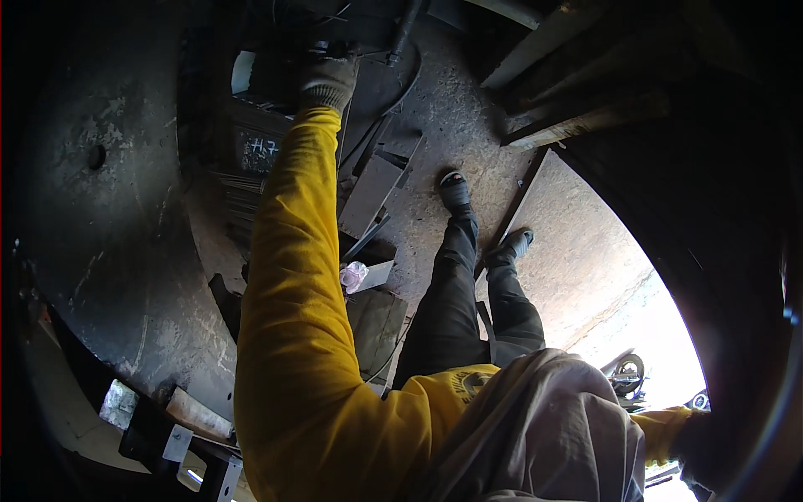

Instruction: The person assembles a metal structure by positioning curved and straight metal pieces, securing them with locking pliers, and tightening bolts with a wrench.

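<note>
My left arm, in a yellow sleeve, stretches far out in front of me. At its end my left hand, in a grey knit glove, looks curled against dark metal parts in shadow. What its fingers hold is too dark to make out. A dark rod stands just right of this hand. Below the wrist is a dark metal piece with chalk marks. My right arm, also in a yellow sleeve, reaches out at the lower right. The right hand is lost in darkness there, and its fingers do not show.
A big curved metal plate with a round hole rises on the left. Metal offcuts and a crumpled plastic bag lie by my legs. Beams jut in at the upper right. A motorcycle wheel shows in the bright opening.
</note>
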`<state>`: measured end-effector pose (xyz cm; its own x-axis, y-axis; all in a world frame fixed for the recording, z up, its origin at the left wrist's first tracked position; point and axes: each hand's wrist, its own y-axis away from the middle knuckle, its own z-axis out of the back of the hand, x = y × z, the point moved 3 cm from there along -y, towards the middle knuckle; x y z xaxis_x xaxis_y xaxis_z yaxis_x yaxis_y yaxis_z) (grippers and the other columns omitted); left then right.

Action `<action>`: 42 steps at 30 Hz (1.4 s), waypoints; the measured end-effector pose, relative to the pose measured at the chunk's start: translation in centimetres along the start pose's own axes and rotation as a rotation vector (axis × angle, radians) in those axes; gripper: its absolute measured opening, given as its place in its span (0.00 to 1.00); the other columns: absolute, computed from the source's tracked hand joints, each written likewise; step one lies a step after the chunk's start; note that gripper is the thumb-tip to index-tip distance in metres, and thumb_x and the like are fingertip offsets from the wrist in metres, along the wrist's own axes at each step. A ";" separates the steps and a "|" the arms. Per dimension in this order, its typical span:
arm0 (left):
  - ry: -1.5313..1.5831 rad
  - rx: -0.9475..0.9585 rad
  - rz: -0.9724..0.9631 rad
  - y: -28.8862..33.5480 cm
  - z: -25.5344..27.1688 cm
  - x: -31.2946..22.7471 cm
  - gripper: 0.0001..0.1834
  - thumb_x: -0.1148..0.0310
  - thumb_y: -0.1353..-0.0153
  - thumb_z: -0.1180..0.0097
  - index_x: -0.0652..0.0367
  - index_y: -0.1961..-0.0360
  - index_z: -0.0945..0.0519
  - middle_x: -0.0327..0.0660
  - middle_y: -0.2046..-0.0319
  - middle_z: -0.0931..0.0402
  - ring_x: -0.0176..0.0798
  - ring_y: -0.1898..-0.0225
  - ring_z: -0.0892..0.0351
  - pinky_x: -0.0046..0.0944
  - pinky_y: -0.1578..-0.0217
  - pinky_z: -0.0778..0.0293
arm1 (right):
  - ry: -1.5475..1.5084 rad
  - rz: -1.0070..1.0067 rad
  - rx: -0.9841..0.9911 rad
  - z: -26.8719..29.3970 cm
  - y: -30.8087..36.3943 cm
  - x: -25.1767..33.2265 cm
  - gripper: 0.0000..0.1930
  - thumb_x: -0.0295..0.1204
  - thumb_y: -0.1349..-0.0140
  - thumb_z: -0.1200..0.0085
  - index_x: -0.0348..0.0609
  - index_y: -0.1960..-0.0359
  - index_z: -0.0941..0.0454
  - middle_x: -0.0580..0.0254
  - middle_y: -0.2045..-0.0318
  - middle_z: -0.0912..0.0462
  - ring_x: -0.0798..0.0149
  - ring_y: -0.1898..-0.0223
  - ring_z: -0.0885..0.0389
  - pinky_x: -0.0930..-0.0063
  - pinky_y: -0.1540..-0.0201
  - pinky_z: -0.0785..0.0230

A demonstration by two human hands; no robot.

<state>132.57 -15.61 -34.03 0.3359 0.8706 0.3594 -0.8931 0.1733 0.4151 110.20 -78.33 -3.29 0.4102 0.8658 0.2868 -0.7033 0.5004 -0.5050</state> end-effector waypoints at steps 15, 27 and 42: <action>0.330 -0.447 0.325 2.8 4.4 0.5 0.19 0.50 0.28 0.56 0.50 0.53 0.21 0.43 0.80 0.18 0.55 0.75 0.17 0.50 0.71 0.22 | -0.005 0.019 -0.008 1.0 0.0 -0.5 0.29 0.28 0.38 0.42 0.34 0.36 0.37 0.42 0.40 0.32 0.47 0.38 0.30 0.57 0.37 0.35; 1.197 -0.628 0.551 11.0 4.6 0.3 0.17 0.54 0.32 0.43 0.59 0.57 0.16 0.44 0.69 0.15 0.39 0.66 0.14 0.39 0.63 0.22 | -0.010 0.026 -0.050 2.0 -0.8 -0.6 0.28 0.26 0.37 0.43 0.34 0.36 0.37 0.42 0.40 0.32 0.47 0.38 0.30 0.57 0.36 0.35; 2.291 -0.602 0.854 18.6 1.9 -0.7 0.13 0.70 0.35 0.45 0.69 0.55 0.23 0.49 0.61 0.19 0.47 0.59 0.16 0.44 0.54 0.17 | -0.008 0.084 -0.184 8.3 -4.5 -0.8 0.26 0.25 0.36 0.45 0.34 0.36 0.37 0.43 0.40 0.32 0.47 0.38 0.31 0.57 0.36 0.36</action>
<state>116.28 -13.89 -24.96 -0.2659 -0.3379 -0.9029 -0.6882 -0.5893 0.4232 108.23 -81.26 5.45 0.3487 0.9050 0.2435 -0.6169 0.4173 -0.6673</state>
